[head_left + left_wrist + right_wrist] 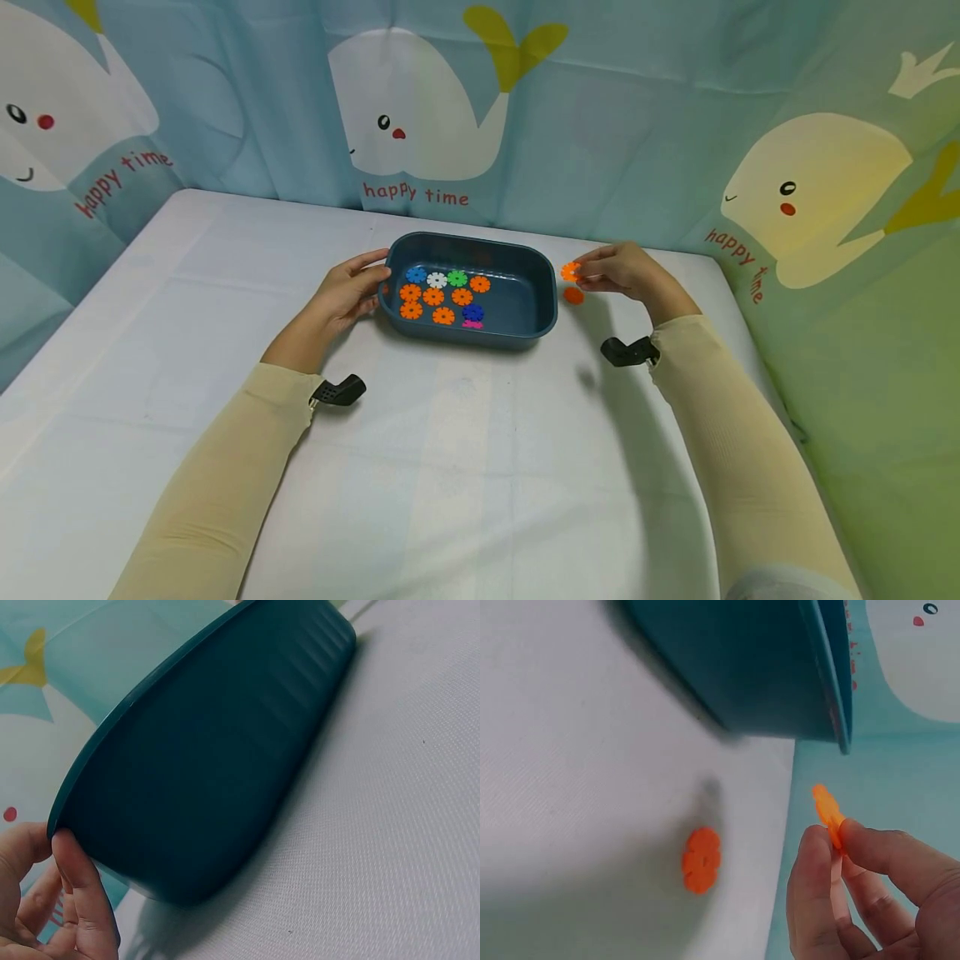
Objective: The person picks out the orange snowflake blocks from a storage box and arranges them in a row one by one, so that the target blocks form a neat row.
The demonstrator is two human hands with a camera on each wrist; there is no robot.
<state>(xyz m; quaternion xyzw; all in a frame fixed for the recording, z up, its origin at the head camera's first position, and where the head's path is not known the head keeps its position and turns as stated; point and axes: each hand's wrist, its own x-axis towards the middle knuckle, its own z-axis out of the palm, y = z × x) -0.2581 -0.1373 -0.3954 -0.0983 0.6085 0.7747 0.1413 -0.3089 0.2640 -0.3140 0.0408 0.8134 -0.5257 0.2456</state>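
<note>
The tub [517, 304] sits near the surface's [465, 475] far edge, with wide room towards the near side. The left hand [348, 292] pinches its left rim; the right hand [621, 270], fingers pointing inward, pinches 1 orange disc [569, 272] beside its right end.

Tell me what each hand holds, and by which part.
Right hand: orange notched disc, pinched at its edge. Left hand: blue-grey tub, gripped by its end rim.
</note>
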